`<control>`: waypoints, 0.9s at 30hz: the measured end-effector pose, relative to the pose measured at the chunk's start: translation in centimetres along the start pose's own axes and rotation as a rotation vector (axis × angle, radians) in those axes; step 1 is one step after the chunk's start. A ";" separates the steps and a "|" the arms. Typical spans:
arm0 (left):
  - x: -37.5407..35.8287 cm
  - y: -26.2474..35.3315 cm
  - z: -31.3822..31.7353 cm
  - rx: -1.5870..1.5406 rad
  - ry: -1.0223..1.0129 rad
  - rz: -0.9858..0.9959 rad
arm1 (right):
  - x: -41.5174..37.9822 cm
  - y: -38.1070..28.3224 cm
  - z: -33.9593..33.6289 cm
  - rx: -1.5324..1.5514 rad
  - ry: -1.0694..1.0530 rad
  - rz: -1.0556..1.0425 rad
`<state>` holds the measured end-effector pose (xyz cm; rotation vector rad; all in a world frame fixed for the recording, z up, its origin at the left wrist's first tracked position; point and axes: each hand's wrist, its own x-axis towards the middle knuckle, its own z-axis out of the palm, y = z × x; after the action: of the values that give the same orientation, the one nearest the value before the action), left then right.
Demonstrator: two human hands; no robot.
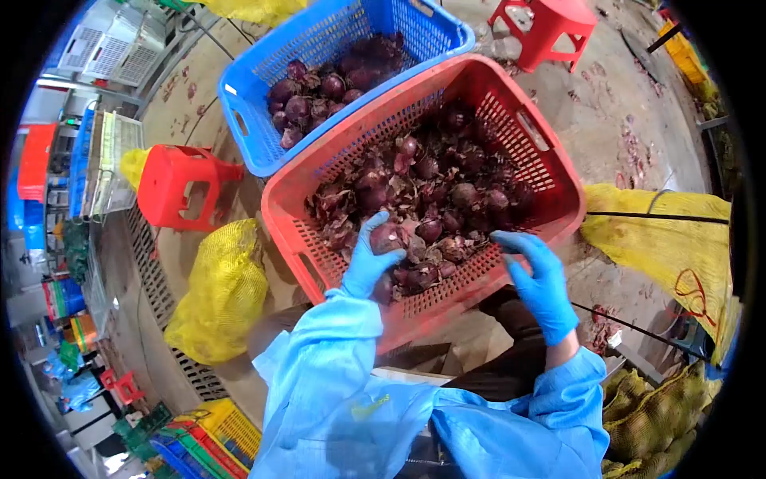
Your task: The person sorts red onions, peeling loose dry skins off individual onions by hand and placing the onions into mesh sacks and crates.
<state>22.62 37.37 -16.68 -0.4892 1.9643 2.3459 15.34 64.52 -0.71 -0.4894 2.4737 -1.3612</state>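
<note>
My left hand [369,259], in a blue glove, is over the near left part of the red basket [427,307]. Its thumb and fingers curve around a red onion [388,238]. Many more red onions [465,195] with loose papery skins fill the basket's bottom. My right hand [540,279], also gloved in blue, hovers by the basket's near right rim. Its fingers and thumb are apart, and I see nothing held between them. Behind the red basket stands a blue basket [239,132] with more red onions [297,108] in it.
Red stools stand to the left [171,188] and at the back right [557,24]. A full yellow mesh sack [219,291] sits at the left; another yellow sack [662,235] is at the right. Stacked crates [211,439] are at lower left. Onion skins litter the floor [622,104].
</note>
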 end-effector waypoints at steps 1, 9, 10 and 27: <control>-1.1 1.8 1.5 -0.164 -0.039 0.003 | -0.4 0.4 0.3 0.047 -0.079 0.025; -7.8 10.8 9.9 0.436 -0.201 0.671 | -5.0 -1.5 8.8 0.919 0.018 0.158; -8.8 12.1 10.6 0.327 -0.247 0.558 | -5.2 -2.0 8.4 1.100 0.041 0.175; -5.1 4.2 -5.4 0.071 0.524 -0.032 | -9.8 -0.7 -27.6 -0.366 1.060 -0.370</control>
<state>27.58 32.23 -12.15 -1.2229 2.1941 2.2824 13.50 89.19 14.99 -0.3480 3.6860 -1.5612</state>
